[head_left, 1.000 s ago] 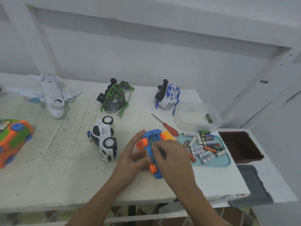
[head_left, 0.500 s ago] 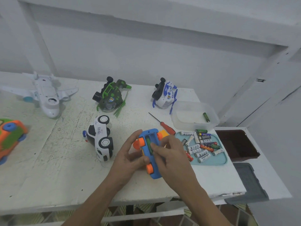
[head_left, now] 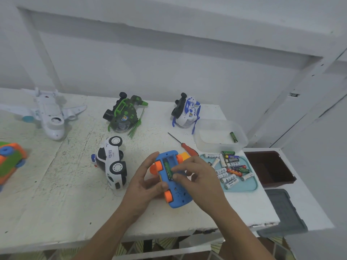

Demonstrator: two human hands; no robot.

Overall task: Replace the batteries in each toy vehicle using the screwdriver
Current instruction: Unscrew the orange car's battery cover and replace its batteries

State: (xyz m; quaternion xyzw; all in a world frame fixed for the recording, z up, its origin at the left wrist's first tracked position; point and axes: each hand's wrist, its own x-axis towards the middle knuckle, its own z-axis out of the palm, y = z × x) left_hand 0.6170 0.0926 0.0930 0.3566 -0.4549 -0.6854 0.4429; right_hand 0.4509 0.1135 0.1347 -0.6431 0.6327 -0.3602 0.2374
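White worktable (head_left: 56,203), six toy vehicles: left hand (head_left: 144,184) grips the upturned blue toy car (head_left: 180,197) at centre; right hand (head_left: 202,179) pinches one green battery (head_left: 168,168) in its open bay. One screwdriver (head_left: 188,149) lies at the car's one o'clock.

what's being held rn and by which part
The left hand grips the blue toy car by its side, between the orange wheels. The right hand pinches the near end of the green battery.
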